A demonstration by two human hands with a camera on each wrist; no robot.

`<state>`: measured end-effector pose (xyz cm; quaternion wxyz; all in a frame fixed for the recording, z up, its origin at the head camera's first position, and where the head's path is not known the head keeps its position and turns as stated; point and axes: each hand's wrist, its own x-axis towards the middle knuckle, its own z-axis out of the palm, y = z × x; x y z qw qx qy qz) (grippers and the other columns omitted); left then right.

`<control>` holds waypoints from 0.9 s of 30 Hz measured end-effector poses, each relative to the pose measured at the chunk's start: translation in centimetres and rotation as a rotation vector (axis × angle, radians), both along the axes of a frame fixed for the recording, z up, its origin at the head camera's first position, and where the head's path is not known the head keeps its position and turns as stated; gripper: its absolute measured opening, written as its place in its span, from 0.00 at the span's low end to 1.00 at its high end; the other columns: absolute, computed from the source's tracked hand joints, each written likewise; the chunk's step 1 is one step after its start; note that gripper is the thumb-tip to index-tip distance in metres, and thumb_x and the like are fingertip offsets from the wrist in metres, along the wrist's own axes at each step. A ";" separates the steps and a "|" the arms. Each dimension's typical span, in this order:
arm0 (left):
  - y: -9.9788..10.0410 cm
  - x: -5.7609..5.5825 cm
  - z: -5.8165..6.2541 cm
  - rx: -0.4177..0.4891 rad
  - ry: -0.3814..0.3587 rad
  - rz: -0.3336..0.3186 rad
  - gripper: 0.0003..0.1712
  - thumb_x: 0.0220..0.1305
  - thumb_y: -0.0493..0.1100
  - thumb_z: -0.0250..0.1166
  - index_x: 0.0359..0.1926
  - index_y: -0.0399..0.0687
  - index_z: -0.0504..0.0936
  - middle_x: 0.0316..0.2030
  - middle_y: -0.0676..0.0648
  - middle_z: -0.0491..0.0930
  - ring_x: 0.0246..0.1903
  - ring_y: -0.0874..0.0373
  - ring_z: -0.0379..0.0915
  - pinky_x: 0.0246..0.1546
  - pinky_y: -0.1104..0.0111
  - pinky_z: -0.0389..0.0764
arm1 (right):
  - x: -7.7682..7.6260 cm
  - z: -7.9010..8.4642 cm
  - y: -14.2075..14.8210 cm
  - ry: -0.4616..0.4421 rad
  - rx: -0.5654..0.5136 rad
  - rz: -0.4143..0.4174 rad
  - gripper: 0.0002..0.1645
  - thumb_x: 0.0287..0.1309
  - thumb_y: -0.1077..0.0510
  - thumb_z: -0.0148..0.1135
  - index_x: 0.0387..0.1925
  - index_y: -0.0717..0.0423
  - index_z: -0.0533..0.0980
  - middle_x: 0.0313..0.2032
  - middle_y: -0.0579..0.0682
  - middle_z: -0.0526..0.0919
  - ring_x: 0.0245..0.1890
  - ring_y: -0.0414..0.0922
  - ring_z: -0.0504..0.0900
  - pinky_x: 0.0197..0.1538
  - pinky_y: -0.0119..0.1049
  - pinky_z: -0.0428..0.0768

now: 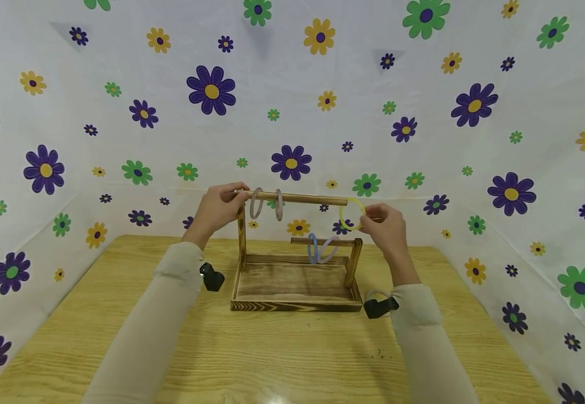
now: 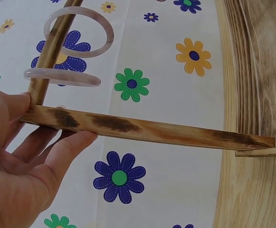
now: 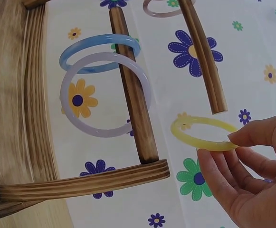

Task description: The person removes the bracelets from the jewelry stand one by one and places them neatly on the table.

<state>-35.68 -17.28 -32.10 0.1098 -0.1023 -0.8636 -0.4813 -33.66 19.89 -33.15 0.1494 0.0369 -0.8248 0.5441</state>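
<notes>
The raised right hand [image 1: 384, 221], cropped in its wrist view, pinches the yellow ring [image 3: 199, 143] just beside the bar's [image 1: 312, 198] free end, seemingly not around it. The left hand [image 1: 216, 210], fingers partly hidden, grips the post's [image 1: 242, 235] top near the tabletop's [image 1: 272, 348] far edge.

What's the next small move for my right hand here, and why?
Probably line up the yellow ring's opening with the free end of the upper rod. Your right hand pinches the ring near that end, but the rod isn't through it; your left hand grips the rack at the rod's other end, and two pale rings hang on that rod.
</notes>
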 end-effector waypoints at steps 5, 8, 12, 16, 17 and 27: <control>0.0 0.1 0.1 0.003 -0.003 0.001 0.19 0.79 0.55 0.56 0.61 0.55 0.83 0.54 0.38 0.87 0.43 0.46 0.84 0.35 0.69 0.81 | 0.2 0.0 0.3 -0.002 -0.004 -0.002 0.21 0.67 0.61 0.59 0.57 0.71 0.77 0.45 0.62 0.82 0.34 0.35 0.84 0.42 0.26 0.86; 0.0 0.1 0.1 -0.003 0.003 -0.001 0.20 0.79 0.56 0.56 0.61 0.55 0.83 0.55 0.39 0.87 0.45 0.46 0.85 0.36 0.68 0.81 | 0.4 -0.1 0.5 -0.004 -0.009 0.001 0.21 0.67 0.62 0.59 0.58 0.71 0.77 0.46 0.62 0.81 0.35 0.36 0.84 0.41 0.24 0.85; 0.1 0.2 0.1 -0.004 0.003 -0.003 0.20 0.79 0.57 0.56 0.61 0.56 0.83 0.55 0.38 0.86 0.45 0.46 0.85 0.36 0.68 0.81 | 0.4 -0.3 0.9 -0.009 -0.004 -0.004 0.21 0.68 0.63 0.59 0.58 0.71 0.76 0.47 0.64 0.81 0.37 0.38 0.83 0.41 0.24 0.85; 0.0 0.3 0.1 -0.001 0.001 -0.005 0.21 0.78 0.57 0.57 0.61 0.55 0.83 0.55 0.37 0.86 0.44 0.46 0.84 0.36 0.68 0.81 | 0.5 -0.4 1.1 -0.016 0.016 -0.012 0.22 0.69 0.62 0.59 0.60 0.71 0.76 0.48 0.64 0.81 0.37 0.38 0.83 0.44 0.28 0.86; 0.0 0.3 0.1 -0.002 0.002 -0.004 0.21 0.78 0.57 0.56 0.61 0.55 0.83 0.55 0.37 0.86 0.44 0.46 0.84 0.36 0.68 0.81 | 0.5 -0.4 1.2 -0.017 0.021 -0.012 0.22 0.69 0.62 0.59 0.60 0.71 0.76 0.49 0.64 0.81 0.37 0.38 0.83 0.44 0.27 0.86; 0.0 0.3 0.2 0.004 0.005 -0.011 0.21 0.79 0.55 0.57 0.62 0.54 0.82 0.55 0.36 0.86 0.44 0.45 0.84 0.36 0.66 0.81 | 0.5 -0.8 2.1 -0.030 0.042 -0.022 0.22 0.69 0.61 0.59 0.60 0.70 0.76 0.49 0.64 0.81 0.33 0.32 0.83 0.39 0.22 0.84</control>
